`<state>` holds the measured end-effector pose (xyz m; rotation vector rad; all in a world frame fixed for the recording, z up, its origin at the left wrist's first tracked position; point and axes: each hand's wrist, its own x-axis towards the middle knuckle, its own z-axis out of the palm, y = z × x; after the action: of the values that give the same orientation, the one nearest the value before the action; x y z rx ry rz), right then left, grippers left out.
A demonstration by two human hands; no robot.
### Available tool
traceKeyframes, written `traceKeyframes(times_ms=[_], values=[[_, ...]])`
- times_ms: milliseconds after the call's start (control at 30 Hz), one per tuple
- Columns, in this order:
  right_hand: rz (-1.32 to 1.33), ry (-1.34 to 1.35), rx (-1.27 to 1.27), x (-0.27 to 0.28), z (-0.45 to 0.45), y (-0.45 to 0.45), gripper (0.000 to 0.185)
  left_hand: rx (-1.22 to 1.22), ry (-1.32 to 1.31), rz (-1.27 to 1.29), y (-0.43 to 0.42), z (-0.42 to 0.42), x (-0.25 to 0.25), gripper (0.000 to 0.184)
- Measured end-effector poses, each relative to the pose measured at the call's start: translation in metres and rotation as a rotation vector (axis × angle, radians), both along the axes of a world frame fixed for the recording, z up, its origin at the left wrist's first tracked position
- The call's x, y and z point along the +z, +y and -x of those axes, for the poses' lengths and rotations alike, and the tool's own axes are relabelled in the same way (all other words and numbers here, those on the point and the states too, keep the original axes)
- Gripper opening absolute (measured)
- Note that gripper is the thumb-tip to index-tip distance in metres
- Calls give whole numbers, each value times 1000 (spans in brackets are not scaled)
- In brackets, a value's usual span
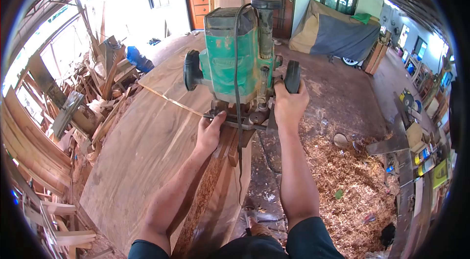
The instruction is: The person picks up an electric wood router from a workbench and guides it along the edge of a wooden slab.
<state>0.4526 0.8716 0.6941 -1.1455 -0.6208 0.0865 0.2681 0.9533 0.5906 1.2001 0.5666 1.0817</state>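
Note:
A green plunge router [232, 58] stands upright on a narrow wooden piece [226, 144] that lies over a large wood panel [147, 141]. My right hand [291, 105] is wrapped round the router's black right handle [293, 77]. Lower down, my left hand [211, 134] grips the metal guide rod at the router's base, thumb on top. The black left handle [192, 70] has no hand on it. A dark power cord [237, 63] hangs down the front of the router. The bit is hidden under the base.
Scrap wood [105, 73] is heaped at the left, beside a blue bag [139, 59]. Wood shavings [347, 185] cover the floor at the right. A covered vehicle [338, 31] stands behind. Tools and containers [423, 156] line the far right. The cord trails near my feet.

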Motion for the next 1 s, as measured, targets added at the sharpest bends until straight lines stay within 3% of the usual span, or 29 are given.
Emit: traceKeyframes(times_ms=[133, 1000], values=[[-24, 98, 64, 14, 9, -5, 14, -12, -26, -5, 0, -3, 1, 20], [-5, 77, 63, 12, -12, 18, 15, -4, -88, -4, 18, -27, 5, 19]])
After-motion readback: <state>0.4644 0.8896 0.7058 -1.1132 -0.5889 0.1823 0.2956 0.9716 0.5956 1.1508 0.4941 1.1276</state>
